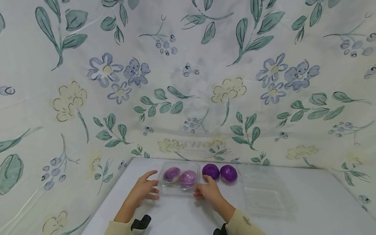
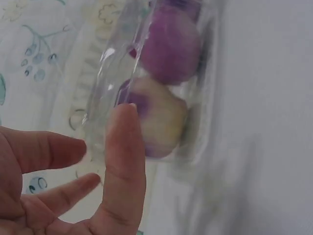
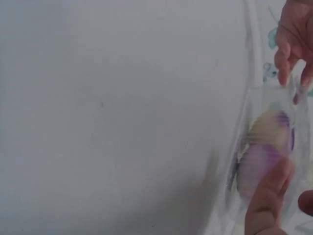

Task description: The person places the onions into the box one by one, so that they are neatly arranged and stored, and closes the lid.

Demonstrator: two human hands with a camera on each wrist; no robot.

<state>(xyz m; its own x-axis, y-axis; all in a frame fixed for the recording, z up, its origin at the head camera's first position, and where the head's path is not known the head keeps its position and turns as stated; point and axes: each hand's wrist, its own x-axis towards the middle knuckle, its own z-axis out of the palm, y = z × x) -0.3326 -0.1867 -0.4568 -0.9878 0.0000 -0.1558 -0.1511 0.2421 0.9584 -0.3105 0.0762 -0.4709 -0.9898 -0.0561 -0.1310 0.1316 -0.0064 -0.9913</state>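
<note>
Head view: on the white rectangular table, a clear plastic box sits b/w the hands, w/ two rounded purple-and-cream veg inside, side by side. L hand is at its left side, fingers spread & relaxed, grasping nothing; R hand is at the right front corner, fingers loosely bent, no grasp seen; can't tell if either touches. Just R of the box, two dark-purple round veg lie next to each other, nearly behind R hand's fingertips. Further R, a 2nd clear, rectangular plastic container lies on the table. Backdrop = off-white fabric w/ leaf & flower print. L wrist view: L hand's fingers apart, one upright in front of the box; veg visible thru plastic, a bit blurry. R wrist view: R hand's finger & thumb are apart by the box's near end; L hand's at the far end.
</note>
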